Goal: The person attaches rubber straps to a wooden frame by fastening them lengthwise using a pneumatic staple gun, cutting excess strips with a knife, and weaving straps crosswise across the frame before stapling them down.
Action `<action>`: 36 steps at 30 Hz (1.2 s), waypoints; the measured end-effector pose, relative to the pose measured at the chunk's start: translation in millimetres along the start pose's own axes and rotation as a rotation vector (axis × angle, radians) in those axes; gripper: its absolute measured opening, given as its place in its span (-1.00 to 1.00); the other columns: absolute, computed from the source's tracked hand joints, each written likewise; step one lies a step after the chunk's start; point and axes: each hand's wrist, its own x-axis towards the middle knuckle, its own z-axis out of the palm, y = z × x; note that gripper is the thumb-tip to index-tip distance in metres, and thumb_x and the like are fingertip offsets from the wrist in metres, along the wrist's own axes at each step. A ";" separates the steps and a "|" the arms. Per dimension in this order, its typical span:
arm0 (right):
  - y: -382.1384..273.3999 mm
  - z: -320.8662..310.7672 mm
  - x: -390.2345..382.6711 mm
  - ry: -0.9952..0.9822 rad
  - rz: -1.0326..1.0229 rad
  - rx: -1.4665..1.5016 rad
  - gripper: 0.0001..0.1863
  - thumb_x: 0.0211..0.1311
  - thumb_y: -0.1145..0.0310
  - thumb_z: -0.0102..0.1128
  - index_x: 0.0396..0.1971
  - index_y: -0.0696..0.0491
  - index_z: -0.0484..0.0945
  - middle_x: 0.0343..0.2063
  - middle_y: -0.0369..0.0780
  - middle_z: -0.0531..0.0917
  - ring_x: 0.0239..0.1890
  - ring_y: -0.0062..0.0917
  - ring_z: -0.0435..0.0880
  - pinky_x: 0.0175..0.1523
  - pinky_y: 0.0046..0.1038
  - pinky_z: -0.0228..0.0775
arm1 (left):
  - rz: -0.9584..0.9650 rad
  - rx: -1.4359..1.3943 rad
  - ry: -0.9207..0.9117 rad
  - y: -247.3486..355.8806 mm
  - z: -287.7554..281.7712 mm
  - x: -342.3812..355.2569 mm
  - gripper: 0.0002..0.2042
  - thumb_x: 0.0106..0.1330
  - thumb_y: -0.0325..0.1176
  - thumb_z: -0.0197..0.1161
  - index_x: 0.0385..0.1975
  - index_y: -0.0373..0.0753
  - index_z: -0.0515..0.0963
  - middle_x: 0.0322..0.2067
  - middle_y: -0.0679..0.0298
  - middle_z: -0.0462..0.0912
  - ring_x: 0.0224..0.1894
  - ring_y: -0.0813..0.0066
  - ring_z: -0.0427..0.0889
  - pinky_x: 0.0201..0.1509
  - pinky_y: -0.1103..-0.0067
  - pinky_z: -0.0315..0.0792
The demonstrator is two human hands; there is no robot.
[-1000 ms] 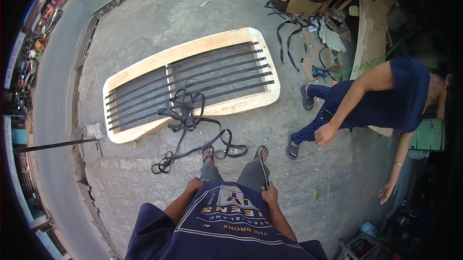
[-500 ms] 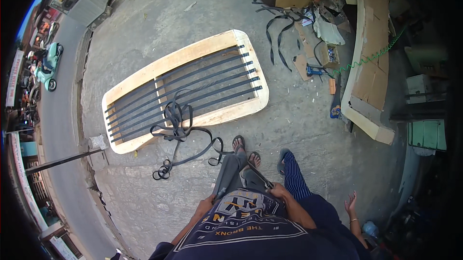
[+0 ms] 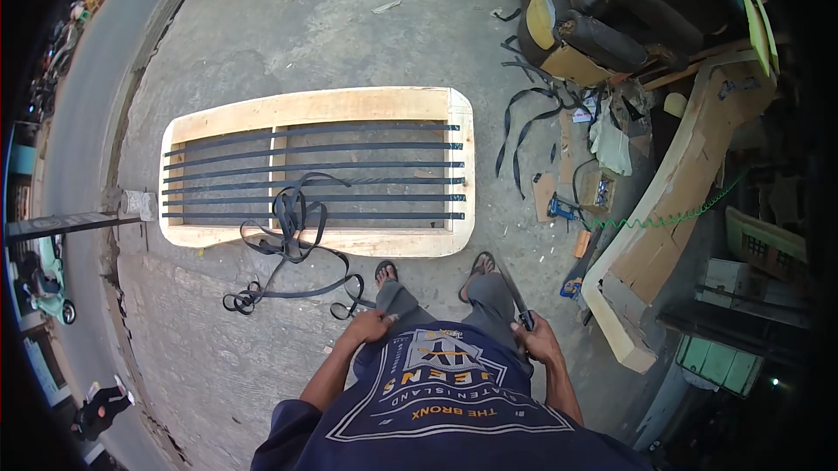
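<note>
At my right hip, my right hand [image 3: 543, 337] is closed around the dark handle of a long thin tool [image 3: 515, 290]. The tool's narrow shaft slants up past my right leg, and its exact kind is unclear. My left hand [image 3: 371, 326] is closed at the left thigh, its fingers pinching my grey trousers [image 3: 403, 302]. In front of my feet lies a rounded pale wooden frame [image 3: 367, 106], with several dark webbing straps [image 3: 367, 164] stretched lengthwise across it. A loose tangled black strap [image 3: 292, 209] trails over the near rail onto the concrete.
To the right stand a cardboard-covered furniture frame [image 3: 668, 248] and a torn dark seat [image 3: 594, 34]. Near them lie a blue air tool [image 3: 563, 207] with a green coiled hose [image 3: 646, 223], a handsaw [image 3: 573, 283] and strap scraps [image 3: 524, 126]. A road [image 3: 83, 148] runs along the left.
My view has turned, so the wooden frame now lies level and nearer my feet. My feet have moved apart. The person in striped trousers at my right is out of view.
</note>
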 end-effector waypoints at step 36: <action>-308.5 46.5 1056.7 -0.452 -0.848 -0.163 -0.15 0.47 -0.23 -0.04 0.46 0.18 0.22 0.39 0.00 0.39 0.36 -0.19 0.42 0.38 -0.28 0.27 | -0.647 0.110 1.284 -253.3 55.5 467.4 -0.78 0.35 -0.26 0.28 -0.14 -0.25 0.59 -0.16 0.02 0.59 0.01 -0.04 0.53 0.14 0.22 0.45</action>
